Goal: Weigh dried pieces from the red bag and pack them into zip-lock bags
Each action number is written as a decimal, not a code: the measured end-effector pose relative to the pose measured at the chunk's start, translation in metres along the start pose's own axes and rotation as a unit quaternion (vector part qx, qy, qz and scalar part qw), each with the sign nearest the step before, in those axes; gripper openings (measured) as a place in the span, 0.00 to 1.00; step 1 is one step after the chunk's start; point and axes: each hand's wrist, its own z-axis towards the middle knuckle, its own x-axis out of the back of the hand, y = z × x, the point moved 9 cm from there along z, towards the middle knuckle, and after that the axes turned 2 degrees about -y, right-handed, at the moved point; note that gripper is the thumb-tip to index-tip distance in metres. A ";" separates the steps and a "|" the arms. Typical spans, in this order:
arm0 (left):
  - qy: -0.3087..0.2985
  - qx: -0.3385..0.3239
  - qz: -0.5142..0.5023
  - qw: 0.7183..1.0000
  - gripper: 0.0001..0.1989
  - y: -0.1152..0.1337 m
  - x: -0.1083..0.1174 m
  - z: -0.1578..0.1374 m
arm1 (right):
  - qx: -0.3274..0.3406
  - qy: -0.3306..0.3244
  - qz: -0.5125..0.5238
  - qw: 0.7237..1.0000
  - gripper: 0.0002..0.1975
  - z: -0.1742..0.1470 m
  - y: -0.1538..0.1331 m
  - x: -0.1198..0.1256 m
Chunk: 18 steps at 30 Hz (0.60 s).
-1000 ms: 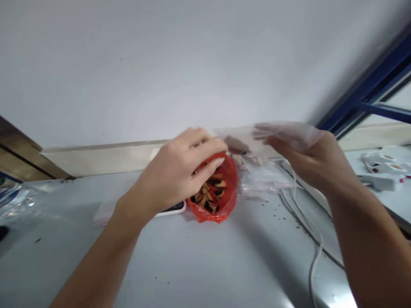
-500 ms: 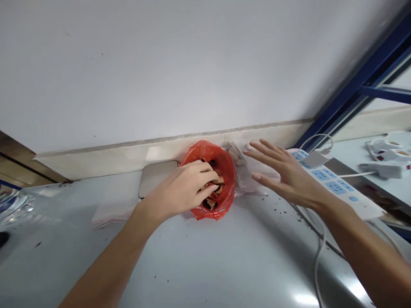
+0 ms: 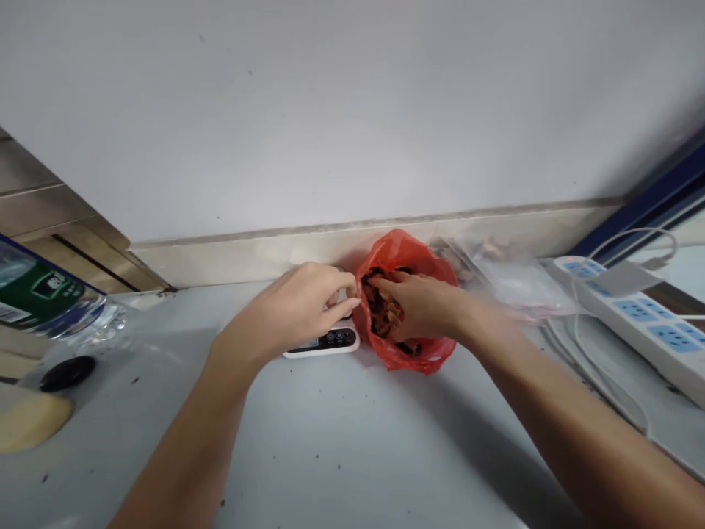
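Note:
My left hand (image 3: 308, 305) pinches the left rim of a red plastic bag (image 3: 424, 253) between thumb and forefinger. The bag stands with its mouth open and holds dried brown pieces (image 3: 385, 312), some dark, some tan. Inside it reaches my right hand (image 3: 424, 301), fingers stretched out among the pieces and thumb apart from them. I cannot see anything gripped in it. Partly covered by my left hand, a small digital scale (image 3: 330, 344) with dark buttons lies just left of the bag.
Clear plastic bags (image 3: 507, 279) lie right of the red bag, beside a white power strip (image 3: 633, 308) with cables. A water bottle (image 3: 55, 290), a black disc (image 3: 67, 373) and a pale yellowish object (image 3: 33, 422) are at left. The wall (image 3: 352, 117) rises behind.
My left hand has come out of the bag to its left rim. My right hand has moved from beside the bag into it. The view has turned left.

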 end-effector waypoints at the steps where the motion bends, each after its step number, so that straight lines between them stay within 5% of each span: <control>1: 0.000 -0.001 0.000 1.000 0.12 -0.001 0.000 -0.001 | -0.017 -0.024 0.001 1.000 0.41 0.003 0.000 -0.003; 8: 0.000 -0.001 0.002 1.000 0.10 -0.005 0.002 -0.004 | -0.070 -0.043 -0.007 0.997 0.53 0.009 -0.003 -0.004; 14: 0.011 -0.009 -0.009 1.000 0.10 -0.007 0.008 -0.010 | -0.014 0.021 -0.001 1.000 0.28 0.013 -0.009 0.003; 18: 0.019 0.002 -0.012 1.000 0.10 -0.010 0.010 -0.013 | 0.006 0.054 0.007 0.998 0.23 0.011 -0.005 0.006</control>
